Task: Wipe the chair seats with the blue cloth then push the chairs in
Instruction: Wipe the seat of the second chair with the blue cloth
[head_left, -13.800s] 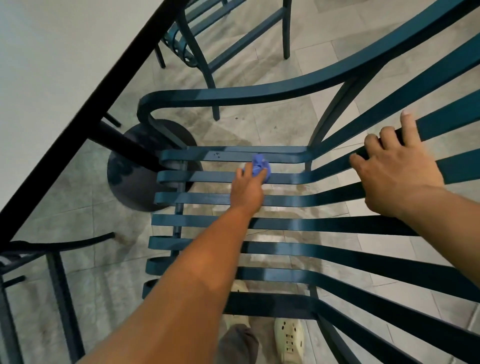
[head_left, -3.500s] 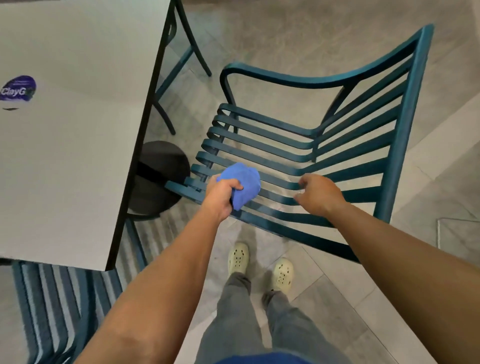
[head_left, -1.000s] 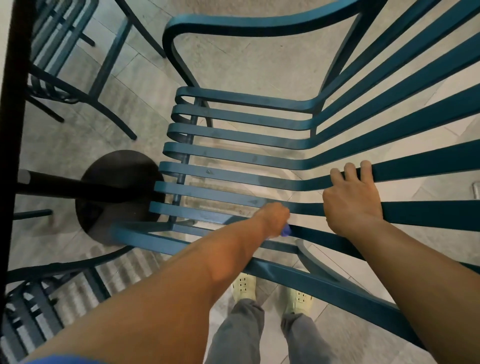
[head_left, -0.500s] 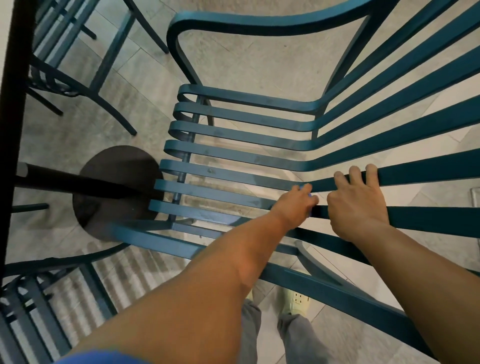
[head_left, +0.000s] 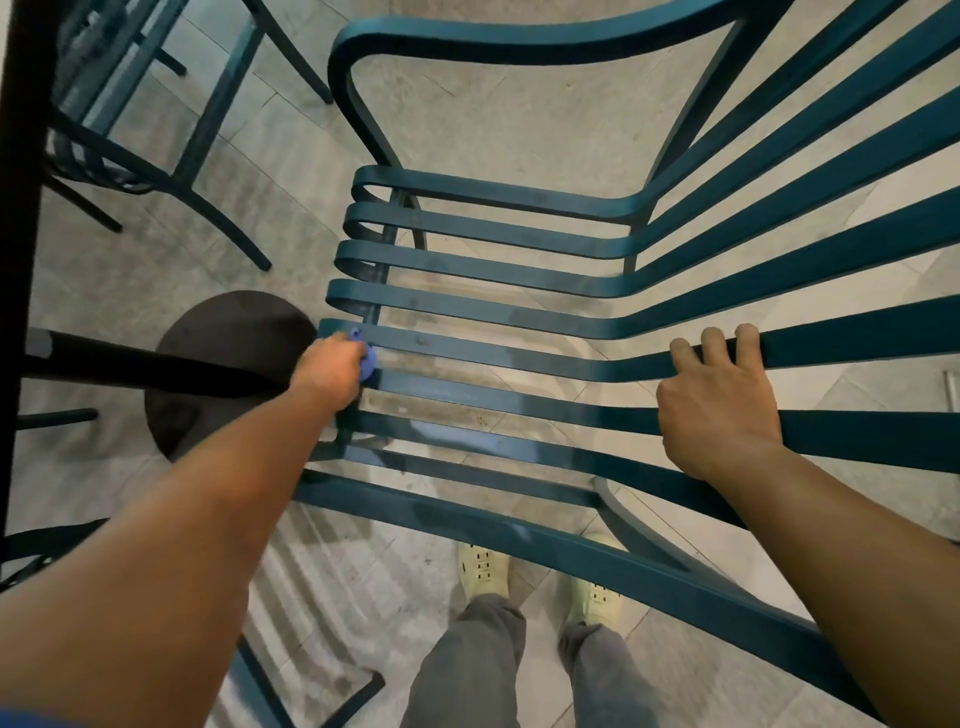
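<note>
A teal slatted metal chair (head_left: 493, 306) fills the view from above, its seat slats running left to right and rising into the backrest at the right. My left hand (head_left: 328, 370) grips the bunched blue cloth (head_left: 368, 359) and presses it on the front left end of a seat slat; only a small bit of cloth shows past the fingers. My right hand (head_left: 719, 402) holds a backrest slat, with fingers curled over its top edge.
The table's dark edge (head_left: 21, 171) runs down the left, with its black post and round base (head_left: 223, 364) on the tiled floor beside the chair front. Another teal chair (head_left: 156, 130) stands at upper left, and a third at lower left. My feet (head_left: 485, 571) stand under the near armrest.
My left hand has slid with the cloth from near my right hand, at the back of the seat, leftward to the slat's front end. My right hand keeps its hold on the backrest.
</note>
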